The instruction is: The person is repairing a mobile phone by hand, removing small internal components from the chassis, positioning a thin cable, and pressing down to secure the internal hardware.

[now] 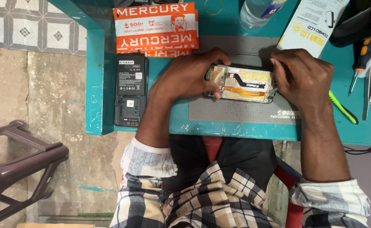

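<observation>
An opened phone point(244, 84) lies on a grey work mat point(236, 112), its inside showing a green board, a pale panel and orange and black flat cables. My left hand point(189, 76) grips the phone's left end, fingers curled around both edges. My right hand point(301, 76) holds the right end, fingertips pressed at its upper right corner. Both forearms reach in from the bottom, in checked sleeves.
A black phone battery on a black back cover point(130, 88) lies left of the mat on the teal table point(94, 84). Orange and white boxes point(156, 27) sit behind. A clear bottle point(257, 10), a white packet point(314, 23), screwdrivers point(360, 59) and a green tool point(343, 107) lie right. A plastic chair point(16, 169) stands lower left.
</observation>
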